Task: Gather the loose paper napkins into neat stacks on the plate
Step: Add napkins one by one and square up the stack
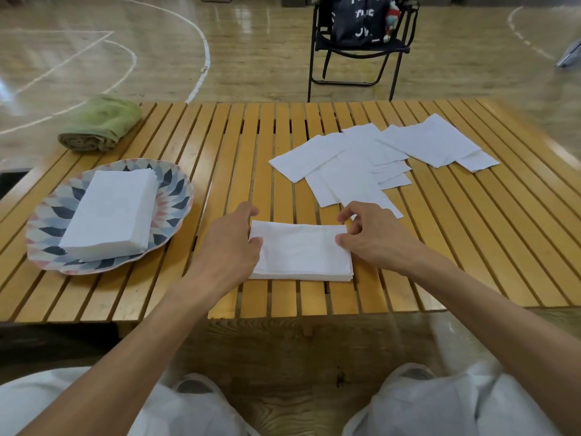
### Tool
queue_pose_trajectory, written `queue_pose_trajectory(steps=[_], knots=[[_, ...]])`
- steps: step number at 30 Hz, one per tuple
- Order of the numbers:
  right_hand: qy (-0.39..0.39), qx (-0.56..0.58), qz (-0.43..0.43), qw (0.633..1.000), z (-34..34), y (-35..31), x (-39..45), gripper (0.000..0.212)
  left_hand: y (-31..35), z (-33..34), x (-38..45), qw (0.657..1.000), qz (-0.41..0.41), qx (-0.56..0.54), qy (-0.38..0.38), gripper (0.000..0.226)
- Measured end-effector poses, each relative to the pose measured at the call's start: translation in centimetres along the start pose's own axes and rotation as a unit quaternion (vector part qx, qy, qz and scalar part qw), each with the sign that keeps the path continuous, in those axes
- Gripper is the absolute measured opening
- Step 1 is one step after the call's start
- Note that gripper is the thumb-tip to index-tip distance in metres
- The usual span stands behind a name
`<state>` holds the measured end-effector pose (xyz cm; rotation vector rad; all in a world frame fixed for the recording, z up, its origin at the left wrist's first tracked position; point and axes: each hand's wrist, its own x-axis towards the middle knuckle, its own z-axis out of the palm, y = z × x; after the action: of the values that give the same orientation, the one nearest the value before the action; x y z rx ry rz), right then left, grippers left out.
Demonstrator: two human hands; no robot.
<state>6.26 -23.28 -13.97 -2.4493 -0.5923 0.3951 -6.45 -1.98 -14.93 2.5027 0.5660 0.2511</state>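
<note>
floor [257,58]: glossy wood, white court lines | folding chair [358,48] behind slatted table [471,247]

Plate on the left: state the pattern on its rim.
The plate has a geometric petal pattern in navy, grey, pink; clearest in the head view.

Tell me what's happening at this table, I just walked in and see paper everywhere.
A person is tidying paper napkins. Both hands, left hand and right hand, square up a small stack on the slatted table in front of them. One finished stack already sits on the patterned plate to the left. A spread of loose napkins still waits farther back.
</note>
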Motion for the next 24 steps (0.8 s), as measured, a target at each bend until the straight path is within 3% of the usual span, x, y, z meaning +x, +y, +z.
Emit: queue_pose_trajectory(steps=[4, 7, 12, 19, 24], knots=[[0.027, -0.055, -0.008, 0.998, -0.2, -0.3, -0.4, 0.024, 0.5, 0.0, -0.3, 0.996, 0.058, 0.071, 0.024, 0.043], [0.052, -0.111, -0.081, 0.989, -0.5, -0.6, -0.9, 0.027, 0.9, -0.1, -0.6, 0.986, 0.145, 0.083, -0.006, 0.04], [-0.019, -0.138, -0.155, 0.978, -0.1, -1.1, -1.9, 0.029, 1.1, 0.7, -1.4, 0.973, 0.185, 0.127, -0.056, 0.041], [0.007, -0.137, -0.125, 0.983, -0.2, -1.1, -1.4, 0.028, 1.2, 0.3, -1.1, 0.975, 0.18, 0.13, -0.007, 0.028], [-0.044, -0.157, -0.084, 0.983, 0.4, -1.4, -0.8, 0.045, 1.3, 0.5, -1.0, 0.971, 0.182, 0.148, -0.048, 0.028]])
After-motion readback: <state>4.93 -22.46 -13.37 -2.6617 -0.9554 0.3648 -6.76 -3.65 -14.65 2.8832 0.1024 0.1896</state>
